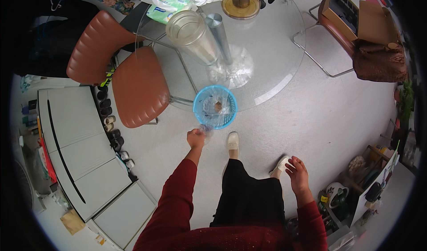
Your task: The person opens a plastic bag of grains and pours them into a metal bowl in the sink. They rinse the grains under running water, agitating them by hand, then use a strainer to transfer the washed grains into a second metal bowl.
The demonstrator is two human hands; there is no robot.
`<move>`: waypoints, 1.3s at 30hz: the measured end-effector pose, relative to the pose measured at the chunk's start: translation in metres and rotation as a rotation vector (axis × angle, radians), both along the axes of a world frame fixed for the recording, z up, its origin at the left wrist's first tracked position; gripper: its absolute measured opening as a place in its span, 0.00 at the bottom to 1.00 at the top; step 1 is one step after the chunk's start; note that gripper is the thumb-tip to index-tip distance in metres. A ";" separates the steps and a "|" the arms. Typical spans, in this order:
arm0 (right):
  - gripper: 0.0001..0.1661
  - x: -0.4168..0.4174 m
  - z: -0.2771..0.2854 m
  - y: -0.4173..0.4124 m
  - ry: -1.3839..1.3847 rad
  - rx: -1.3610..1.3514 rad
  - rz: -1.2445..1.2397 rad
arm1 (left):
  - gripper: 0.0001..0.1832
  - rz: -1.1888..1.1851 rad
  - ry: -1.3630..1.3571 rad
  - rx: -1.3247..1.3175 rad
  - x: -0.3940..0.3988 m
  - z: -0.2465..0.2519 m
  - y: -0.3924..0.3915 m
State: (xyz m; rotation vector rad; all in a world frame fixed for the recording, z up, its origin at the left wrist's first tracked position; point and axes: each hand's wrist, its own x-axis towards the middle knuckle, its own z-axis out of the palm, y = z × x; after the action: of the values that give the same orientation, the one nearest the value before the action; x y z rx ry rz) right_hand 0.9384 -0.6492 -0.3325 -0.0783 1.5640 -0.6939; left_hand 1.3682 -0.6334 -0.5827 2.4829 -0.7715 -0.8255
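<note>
My left hand (196, 138) is closed around a gathered bit of clear plastic film (207, 130), just outside the near rim of a blue plastic wastebasket (196, 114). More clear plastic lies inside the basket, along with a small brown item (218, 107); whether it is one piece with the film in my hand, I cannot tell. My right hand (298, 174) hangs apart at the right, over one of my cream loafers (282, 163). Its fingers are spread and nothing is in them.
The round glass table (278, 60) overhangs beyond the basket, carrying a clear jar (191, 39), a glass teapot (241, 4) and a tissue pack (170, 9). A brown chair (141, 87) and white cabinet (86, 134) stand left. An open carton (377, 24) rests on another chair. Shelving (360, 187) stands right.
</note>
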 end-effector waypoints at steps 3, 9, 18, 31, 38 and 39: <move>0.17 0.001 -0.015 0.036 0.071 0.121 -0.059 | 0.12 -0.190 -0.200 0.177 0.007 -0.009 -0.060; 0.16 0.010 -0.034 0.071 0.113 0.250 -0.163 | 0.19 -0.499 -0.253 0.303 0.033 -0.088 -0.125; 0.15 -0.013 -0.015 0.118 0.158 0.156 -0.374 | 0.35 -0.521 -0.279 0.243 -0.025 -0.055 -0.162; 0.16 -0.167 0.095 0.376 0.172 -0.114 -1.025 | 0.44 -0.848 -0.297 0.507 -0.092 0.099 0.074; 0.13 -0.257 0.154 0.614 0.293 -0.267 -1.435 | 0.16 -1.023 -0.191 0.290 -0.260 0.173 0.153; 0.13 -0.266 0.158 0.647 0.317 -0.285 -1.493 | 0.16 -1.104 -0.182 0.338 -0.293 0.182 0.160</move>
State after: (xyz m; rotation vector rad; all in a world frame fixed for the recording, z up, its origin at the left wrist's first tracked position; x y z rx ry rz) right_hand 0.6727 -0.0024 -0.1743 0.8933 1.6295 -2.1267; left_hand 1.0756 -0.4733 -0.4005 2.2858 -2.3147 -1.1188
